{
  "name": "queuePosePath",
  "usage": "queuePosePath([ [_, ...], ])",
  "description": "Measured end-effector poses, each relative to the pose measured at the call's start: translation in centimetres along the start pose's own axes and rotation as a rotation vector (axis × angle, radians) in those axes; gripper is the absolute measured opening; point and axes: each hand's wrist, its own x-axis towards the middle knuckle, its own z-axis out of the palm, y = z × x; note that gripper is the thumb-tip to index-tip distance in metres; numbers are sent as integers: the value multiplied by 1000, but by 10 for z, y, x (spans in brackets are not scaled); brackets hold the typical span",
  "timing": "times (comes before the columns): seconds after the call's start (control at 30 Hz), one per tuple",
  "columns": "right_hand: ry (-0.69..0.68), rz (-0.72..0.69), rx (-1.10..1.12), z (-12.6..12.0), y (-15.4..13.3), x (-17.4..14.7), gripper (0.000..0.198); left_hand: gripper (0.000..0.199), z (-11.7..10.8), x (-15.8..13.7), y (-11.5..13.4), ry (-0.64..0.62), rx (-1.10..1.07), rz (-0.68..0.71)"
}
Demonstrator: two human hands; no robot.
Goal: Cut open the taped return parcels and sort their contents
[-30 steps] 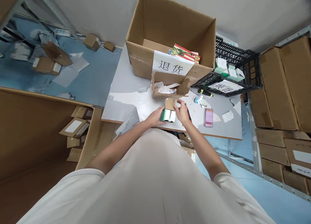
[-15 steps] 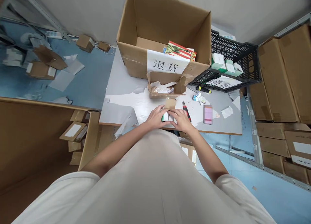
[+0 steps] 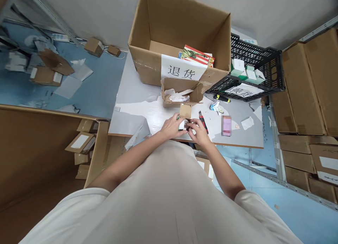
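A small white and green carton (image 3: 182, 125) is at the table's front edge, close to my body. Its brown-lined lid flap (image 3: 185, 111) stands up at the far side, and something dark shows inside the opening. My left hand (image 3: 170, 127) is closed around the carton's left side. At the right side of the opening, my right hand (image 3: 199, 131) has curled fingers pinching the carton's edge; the fingertips are partly hidden. Just right of that hand lies a red and black utility knife (image 3: 203, 122).
Behind the carton are a small open cardboard box (image 3: 182, 104) holding crumpled paper and a large cardboard box (image 3: 148, 71). A black crate (image 3: 276, 73) holds several small cartons. A phone (image 3: 226, 126) and paper scraps (image 3: 247, 123) lie on the table's right. Another large box (image 3: 52, 114) stands left.
The carton's opening is now more exposed, with dark contents showing. My right hand has shifted slightly right and its fingers have curled. My left hand still holds the carton's left side.
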Motion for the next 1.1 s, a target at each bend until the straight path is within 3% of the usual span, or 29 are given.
queuePosePath([
  [0.17, 257, 276, 157, 22, -1, -21, 28, 61, 6, 2, 1, 65, -28, -80],
  [0.3, 256, 284, 103, 31, -6, -24, 31, 47, 13, -2, -5, 132, -108, -101],
  [0.4, 216, 317, -11, 28, -8, -20, 35, 42, 21, -8, -16, 216, -299, -125],
  [0.53, 99, 196, -188, 11, -11, -9, 31, 55, 28, -20, -29, 365, -353, -133],
  [0.67, -106, -25, -316, -8, -17, 11, 27, 55, 27, -26, -26, 236, -108, 74],
  [0.77, -225, -89, -373, -15, -24, 28, 22, 81, 27, -24, -22, 187, 12, 89],
  [1.0, -127, -39, -550, -8, -43, 43, 29, 73, 35, -21, -26, 212, 11, 20],
  [1.1, -161, 2, -573, -4, -48, 43, 30, 72, 40, -23, -27, 193, -15, 10],
])
